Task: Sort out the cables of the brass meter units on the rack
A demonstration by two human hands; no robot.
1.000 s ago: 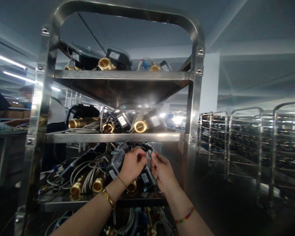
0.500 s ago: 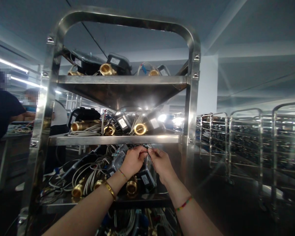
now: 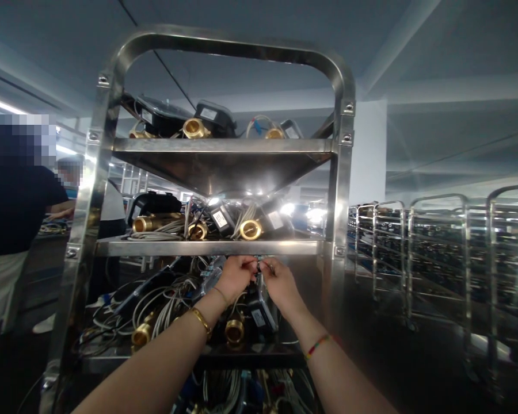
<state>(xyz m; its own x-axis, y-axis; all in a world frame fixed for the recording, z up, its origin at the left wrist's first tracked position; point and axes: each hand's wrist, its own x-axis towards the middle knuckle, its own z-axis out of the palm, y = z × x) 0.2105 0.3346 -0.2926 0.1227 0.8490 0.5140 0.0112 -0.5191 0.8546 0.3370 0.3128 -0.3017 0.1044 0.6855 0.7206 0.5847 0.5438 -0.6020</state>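
Observation:
My left hand (image 3: 236,276) and my right hand (image 3: 280,286) meet just below the front edge of the cart's middle shelf (image 3: 211,248). Thumb and fingers of each are pinched, nearly touching. A small dark piece shows between the fingertips, too small to name. Right below them lies a black meter-like unit (image 3: 262,313) with a white label and a clear cover. Beside it is a threaded brass pipe fitting (image 3: 234,331). Left of my wrist, grey cables (image 3: 168,305) lie coiled over another brass fitting (image 3: 142,332).
More brass-fitted units, such as a black-cased one (image 3: 213,117), stand on the upper shelf (image 3: 224,145). The cart's metal post (image 3: 342,178) rises at the right. A person in a dark top (image 3: 17,207) stands at left. Several loaded racks (image 3: 435,259) line the right.
The view has shifted slightly, so the cart sits a little lower and to the right. My hands stay at the same spot, fingertips still pinched close together.

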